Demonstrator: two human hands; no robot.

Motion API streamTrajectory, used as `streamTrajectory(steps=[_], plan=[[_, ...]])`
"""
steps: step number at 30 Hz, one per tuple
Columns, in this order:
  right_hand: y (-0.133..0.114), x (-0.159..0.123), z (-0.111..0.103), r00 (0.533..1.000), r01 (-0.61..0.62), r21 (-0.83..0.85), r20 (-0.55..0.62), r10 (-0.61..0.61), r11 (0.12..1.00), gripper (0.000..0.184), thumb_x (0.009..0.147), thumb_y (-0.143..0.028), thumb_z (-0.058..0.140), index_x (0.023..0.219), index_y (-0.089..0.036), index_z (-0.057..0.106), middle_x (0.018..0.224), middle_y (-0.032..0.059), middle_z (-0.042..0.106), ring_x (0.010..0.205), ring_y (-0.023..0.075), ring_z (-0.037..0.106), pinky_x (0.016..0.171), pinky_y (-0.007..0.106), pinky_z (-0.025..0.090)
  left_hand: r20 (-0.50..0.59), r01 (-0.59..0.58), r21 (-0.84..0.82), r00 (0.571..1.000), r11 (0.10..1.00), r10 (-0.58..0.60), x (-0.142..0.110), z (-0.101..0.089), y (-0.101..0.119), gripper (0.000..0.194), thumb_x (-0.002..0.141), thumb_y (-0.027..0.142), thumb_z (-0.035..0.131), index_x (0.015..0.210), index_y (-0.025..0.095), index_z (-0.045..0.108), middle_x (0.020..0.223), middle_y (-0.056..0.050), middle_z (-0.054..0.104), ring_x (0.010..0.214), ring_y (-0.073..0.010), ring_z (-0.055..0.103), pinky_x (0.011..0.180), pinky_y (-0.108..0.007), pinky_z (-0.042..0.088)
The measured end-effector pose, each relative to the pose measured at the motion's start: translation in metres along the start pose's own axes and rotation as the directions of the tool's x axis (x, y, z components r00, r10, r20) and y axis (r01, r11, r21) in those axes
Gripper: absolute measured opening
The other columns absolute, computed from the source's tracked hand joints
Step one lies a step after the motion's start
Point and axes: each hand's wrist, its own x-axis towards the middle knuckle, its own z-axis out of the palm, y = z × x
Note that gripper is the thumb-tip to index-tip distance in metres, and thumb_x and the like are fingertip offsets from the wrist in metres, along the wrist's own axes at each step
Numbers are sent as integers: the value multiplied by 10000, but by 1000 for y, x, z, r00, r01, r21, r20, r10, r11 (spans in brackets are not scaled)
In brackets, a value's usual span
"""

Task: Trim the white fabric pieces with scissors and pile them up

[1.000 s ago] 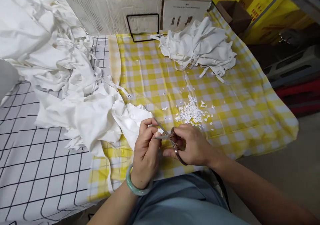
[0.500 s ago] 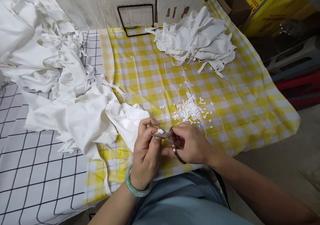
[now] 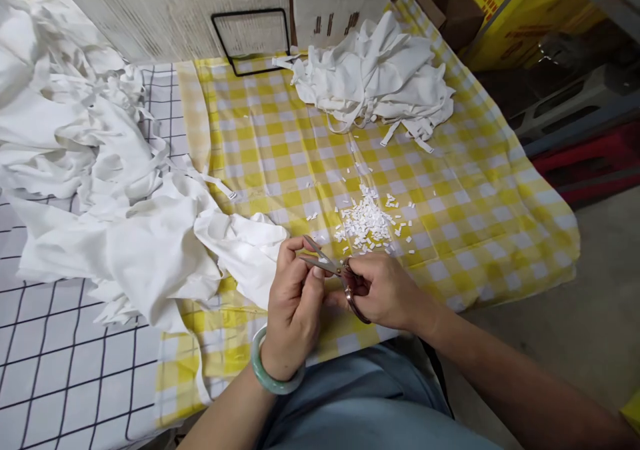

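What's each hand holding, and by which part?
Right hand: scissors, by the handle loops. Left hand: white fabric piece, by the end nearest the scissors; exact spot hidden.

Bench (image 3: pixel 480 210): two covers, overlapping. Left part under a white cloth with black grid lines (image 3: pixel 55 377); centre to right under a yellow-and-white checked cover (image 3: pixel 280 137), creased, rounded at the near-right corner. Large white fabric heap (image 3: pixel 145 243) spreads from the far-left side toward the middle of the near edge, across both covers; one narrow strap (image 3: pixel 200 373) trails to the near edge. Smaller white pile (image 3: pixel 370 77) near the far edge. Small white scraps (image 3: pixel 367 220) scattered mid-bench, densest in one patch. Black wire frame (image 3: pixel 250 13) near the far edge, before pale cartons (image 3: pixel 175 23)
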Motion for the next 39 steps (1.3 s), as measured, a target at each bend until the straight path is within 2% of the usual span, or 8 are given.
streamTrajectory(steps=[7, 12, 18, 23, 29, 32, 35, 39], plan=[[21, -20, -10, 970, -240, 23, -43, 241, 970, 476, 749, -511, 716, 510, -187, 462, 477, -42, 445, 476, 87, 363, 474, 234, 241, 168, -52, 58, 985, 997, 42, 16, 21, -1, 239, 982, 237, 435, 810, 194, 595, 954, -76, 528, 1036, -219, 476, 921, -348, 408], [30, -25, -21, 919, -381, 353, 42, 392, 855, 459, 740, -586, 696, 590, -204, 492, 488, -54, 420, 462, 95, 372, 443, 233, 280, 202, 16, 41, 979, 999, -24, 15, 16, 5, 271, 974, 250, 449, 735, 194, 563, 908, -82, 534, 1069, -235, 480, 893, -347, 413], [14, 18, -36, 988, -125, 406, -28, 149, 905, 306, 792, -499, 694, 854, -227, 568, 855, 44, 656, 776, 193, 604, 661, 302, 482, 195, 167, -19, 968, 986, -160, -14, -70, 31, 307, 959, 280, 458, 671, 199, 526, 825, -88, 547, 918, -237, 511, 752, -328, 420], [-20, 107, 2, 997, 76, 266, -45, -67, 961, 184, 773, -286, 686, 765, -213, 517, 855, 22, 670, 792, 172, 618, 739, 300, 474, 38, 200, -32, 979, 979, -198, -47, -127, 36, 318, 920, 317, 483, 633, 188, 530, 813, -106, 537, 799, -239, 508, 639, -335, 409], [-66, 144, 42, 956, 250, 79, 136, -259, 965, 243, 720, -254, 700, 699, -216, 461, 716, -26, 589, 660, 137, 534, 619, 254, 406, -10, 193, -58, 981, 979, -194, -68, -144, 26, 302, 910, 331, 485, 648, 188, 525, 827, -120, 547, 786, -242, 496, 631, -344, 411], [-69, 147, 49, 928, 360, 80, 67, -366, 929, 118, 750, -130, 594, 813, -215, 540, 882, 18, 642, 859, 177, 590, 765, 294, 451, 37, 182, -108, 983, 977, -179, -72, -147, 25, 311, 906, 331, 488, 638, 184, 539, 822, -118, 540, 769, -237, 504, 625, -346, 406], [-64, 164, 56, 834, 505, 76, 212, -509, 859, 240, 712, -67, 596, 900, -215, 619, 974, 54, 654, 1200, 250, 509, 984, 390, 405, 58, 169, -210, 985, 963, -160, -73, -151, 31, 312, 887, 351, 522, 627, 181, 550, 800, -108, 535, 711, -216, 500, 589, -335, 401], [-60, 184, 49, 783, 545, 31, 336, -523, 838, 123, 714, -107, 644, 803, -191, 638, 1021, 80, 643, 1183, 273, 528, 1033, 441, 373, -226, 110, -283, 958, 953, -177, -69, -166, 39, 308, 873, 318, 556, 600, 176, 539, 795, -80, 530, 660, -167, 468, 559, -296, 383]])
